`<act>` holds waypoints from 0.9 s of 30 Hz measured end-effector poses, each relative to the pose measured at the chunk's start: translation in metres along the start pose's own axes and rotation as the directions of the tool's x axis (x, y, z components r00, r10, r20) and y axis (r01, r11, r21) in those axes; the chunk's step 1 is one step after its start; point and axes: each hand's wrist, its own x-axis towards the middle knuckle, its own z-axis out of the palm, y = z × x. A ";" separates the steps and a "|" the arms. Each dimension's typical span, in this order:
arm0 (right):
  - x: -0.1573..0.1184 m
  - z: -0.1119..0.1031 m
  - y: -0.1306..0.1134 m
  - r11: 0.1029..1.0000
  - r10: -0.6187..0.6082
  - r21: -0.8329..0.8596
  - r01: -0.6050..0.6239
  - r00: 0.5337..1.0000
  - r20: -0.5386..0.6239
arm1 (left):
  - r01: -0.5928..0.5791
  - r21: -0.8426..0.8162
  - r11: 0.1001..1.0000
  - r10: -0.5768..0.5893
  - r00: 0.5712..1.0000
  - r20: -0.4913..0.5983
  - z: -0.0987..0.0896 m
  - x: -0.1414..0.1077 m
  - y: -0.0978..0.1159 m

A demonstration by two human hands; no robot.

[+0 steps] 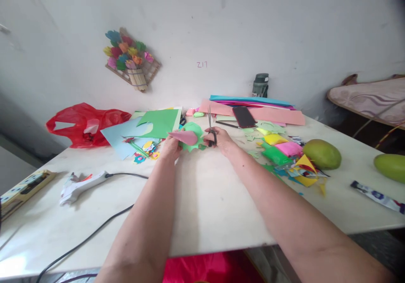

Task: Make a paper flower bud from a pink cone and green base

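Note:
Near the middle of the table, my left hand is closed on a pink paper cone, whose point faces left. A light green paper piece with a jagged edge sits around the wide end of the cone. My right hand is closed around the dark handles of a pair of scissors. The blades point up and away from me, just right of the green paper. Parts of my left fingers are hidden behind the cone and paper.
Behind my hands lie green sheets, a phone and long coloured papers. A red bag and glue gun with its cable are left. Clay packs, paper scraps, a green fruit and a tube are right.

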 end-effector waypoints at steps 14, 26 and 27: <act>-0.005 -0.043 -0.020 0.943 0.146 -0.333 0.016 0.878 0.456 | -0.103 0.064 0.993 0.100 0.993 0.059 -0.008 0.004 -0.002; -0.008 -0.043 -0.027 0.851 0.200 -0.511 0.118 0.827 0.525 | -0.094 0.034 0.995 0.093 0.995 0.029 -0.010 0.003 -0.002; -0.009 -0.042 -0.028 0.845 0.202 -0.520 0.124 0.827 0.525 | -0.098 0.036 0.995 0.097 0.995 0.033 -0.011 0.005 -0.003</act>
